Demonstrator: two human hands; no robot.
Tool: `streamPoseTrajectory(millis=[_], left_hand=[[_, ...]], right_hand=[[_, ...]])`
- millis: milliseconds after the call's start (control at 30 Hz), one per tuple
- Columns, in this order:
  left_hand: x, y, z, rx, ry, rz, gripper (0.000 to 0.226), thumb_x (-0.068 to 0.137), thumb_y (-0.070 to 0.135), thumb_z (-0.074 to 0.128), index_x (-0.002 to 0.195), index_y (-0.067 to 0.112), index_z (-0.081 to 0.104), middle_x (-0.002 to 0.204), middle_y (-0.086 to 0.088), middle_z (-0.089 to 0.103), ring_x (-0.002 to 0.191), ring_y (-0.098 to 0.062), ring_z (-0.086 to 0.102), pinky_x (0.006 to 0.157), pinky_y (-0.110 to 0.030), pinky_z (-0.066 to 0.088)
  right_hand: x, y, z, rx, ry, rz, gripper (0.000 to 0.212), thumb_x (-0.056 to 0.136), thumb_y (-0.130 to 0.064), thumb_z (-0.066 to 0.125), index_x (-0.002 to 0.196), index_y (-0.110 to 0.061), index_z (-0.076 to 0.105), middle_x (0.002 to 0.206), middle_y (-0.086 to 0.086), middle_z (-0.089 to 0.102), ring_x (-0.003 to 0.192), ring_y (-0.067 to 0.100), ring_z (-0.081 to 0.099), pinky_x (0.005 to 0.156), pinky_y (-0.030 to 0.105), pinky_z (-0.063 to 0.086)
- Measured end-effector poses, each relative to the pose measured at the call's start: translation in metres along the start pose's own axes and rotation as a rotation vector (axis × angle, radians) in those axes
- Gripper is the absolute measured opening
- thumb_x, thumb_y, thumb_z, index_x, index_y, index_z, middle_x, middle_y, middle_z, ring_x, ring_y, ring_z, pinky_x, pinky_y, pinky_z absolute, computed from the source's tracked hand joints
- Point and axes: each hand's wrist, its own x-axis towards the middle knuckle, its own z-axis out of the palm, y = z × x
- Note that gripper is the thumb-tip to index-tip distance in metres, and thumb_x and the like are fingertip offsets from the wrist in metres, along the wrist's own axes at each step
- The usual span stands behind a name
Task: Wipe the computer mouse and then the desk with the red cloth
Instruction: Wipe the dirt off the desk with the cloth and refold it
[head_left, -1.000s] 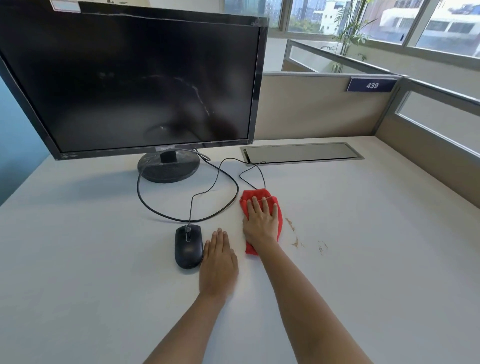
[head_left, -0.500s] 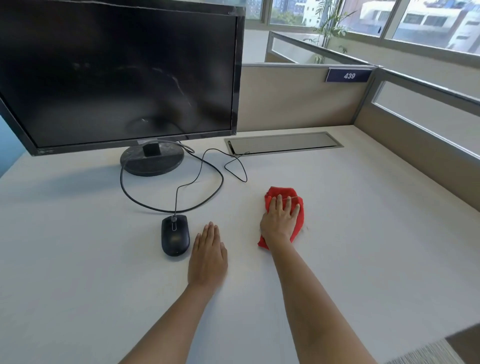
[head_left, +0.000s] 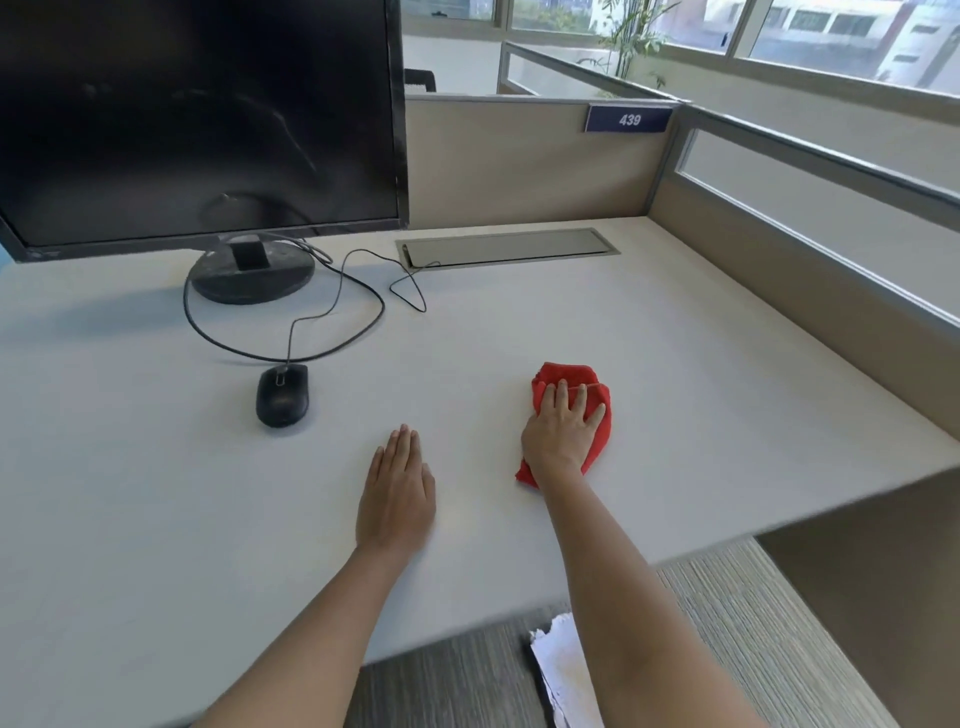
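Head view: the right hand (head_left: 561, 428) lies flat, fingers spread, pressing the red cloth (head_left: 597, 415) onto the desk (head_left: 675, 364) at centre right. The left hand (head_left: 397, 499) rests open and empty, lower centre. The computer mouse (head_left: 282, 395) sits centre left.

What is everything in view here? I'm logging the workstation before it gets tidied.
monitor: 1, black, back left of desk, on a round stand
computer mouse: 1, black, left of centre, its cable looped behind it
red cloth: 1, red, flat on the desk right of centre
cable hatch: 1, grey, set into the desk at the back
desk: 1, pale grey
number plate: 1, blue, reads 439, on the partition
paper: white, on the floor
left hand: flat on the desk, empty
right hand: spread on the cloth
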Motion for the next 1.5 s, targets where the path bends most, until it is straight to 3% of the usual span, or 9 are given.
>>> streamPoseTrajectory(millis=[367,600,800,900,1067,1133,1300,1400,1500], left_hand=[[-0.078,0.054,0.002,-0.034,-0.023,-0.002,0.052,0.101,0.021,0.017,0.148,0.002,0.010,0.159,-0.010,0.007,0.147,-0.017,0.004,0.119,-0.029,-0.001],[-0.102,0.075,0.005,0.029,-0.076,0.012,0.053,0.101,0.025,0.012,0.149,0.003,0.004,0.159,-0.009,0.002,0.147,-0.017,0.000,0.119,-0.030,-0.003],[-0.112,0.080,0.004,0.032,-0.106,0.009,0.053,0.101,0.025,0.011,0.149,0.004,0.001,0.159,-0.008,-0.002,0.147,-0.017,-0.002,0.119,-0.031,-0.004],[-0.114,0.080,0.005,0.039,-0.098,0.012,0.053,0.101,0.025,0.010,0.149,0.005,0.001,0.159,-0.008,-0.002,0.147,-0.017,-0.003,0.119,-0.031,-0.005],[-0.116,0.084,0.005,0.031,-0.112,0.001,0.053,0.101,0.025,0.011,0.149,0.005,0.000,0.159,-0.008,-0.003,0.147,-0.017,-0.003,0.119,-0.030,-0.005],[-0.115,0.083,0.005,0.029,-0.119,0.004,0.053,0.101,0.025,0.011,0.149,0.005,0.000,0.159,-0.008,-0.003,0.147,-0.016,-0.003,0.119,-0.030,-0.005],[-0.111,0.086,0.002,-0.006,-0.133,0.000,0.052,0.102,0.025,0.011,0.149,0.006,0.002,0.160,-0.007,-0.001,0.147,-0.016,-0.002,0.119,-0.030,-0.004],[-0.103,0.095,-0.002,-0.048,-0.123,0.012,0.052,0.102,0.025,0.013,0.149,0.006,0.007,0.160,-0.006,0.003,0.147,-0.016,0.002,0.119,-0.030,-0.002],[-0.091,0.106,-0.009,-0.109,-0.087,0.048,0.050,0.102,0.025,0.017,0.149,0.007,0.017,0.159,-0.005,0.011,0.147,-0.016,0.007,0.119,-0.031,0.001]], right_hand=[[-0.083,0.110,-0.006,0.052,-0.038,0.172,0.055,0.098,-0.022,0.033,0.151,-0.019,0.017,0.161,-0.001,0.013,0.149,0.033,0.003,0.102,0.075,0.021],[-0.141,0.175,0.012,0.179,0.096,0.155,0.056,0.097,-0.003,0.037,0.150,-0.011,0.022,0.160,0.004,0.019,0.146,0.038,0.013,0.083,0.052,0.057],[-0.173,0.218,0.040,0.277,0.069,0.239,0.041,0.096,0.001,0.039,0.136,-0.006,0.041,0.149,0.010,0.039,0.117,0.032,0.056,0.081,0.042,0.058],[-0.184,0.238,0.052,0.380,0.120,0.194,0.047,0.094,-0.004,0.048,0.140,-0.013,0.040,0.152,0.007,0.037,0.120,0.030,0.057,0.082,0.043,0.054],[-0.176,0.247,0.048,0.384,0.232,0.157,0.053,0.090,0.009,0.039,0.139,-0.011,0.044,0.149,0.011,0.043,0.129,0.032,0.050,0.099,0.043,0.045],[-0.175,0.247,0.047,0.409,0.219,0.177,0.055,0.088,0.009,0.041,0.138,-0.014,0.045,0.146,0.009,0.046,0.123,0.032,0.055,0.095,0.042,0.047],[-0.164,0.233,0.024,0.761,0.077,0.292,0.055,0.084,0.000,0.041,0.130,-0.027,0.053,0.118,0.007,0.066,0.105,0.030,0.061,0.084,0.038,0.048],[-0.156,0.224,-0.006,0.892,0.143,0.325,0.040,0.088,-0.011,0.042,0.118,-0.026,0.064,0.104,0.008,0.071,0.097,0.028,0.064,0.082,0.036,0.050],[-0.155,0.212,-0.038,1.225,0.254,0.285,0.028,0.087,-0.013,0.047,0.091,-0.022,0.073,0.071,-0.010,0.068,0.065,0.004,0.060,0.062,0.021,0.048]])
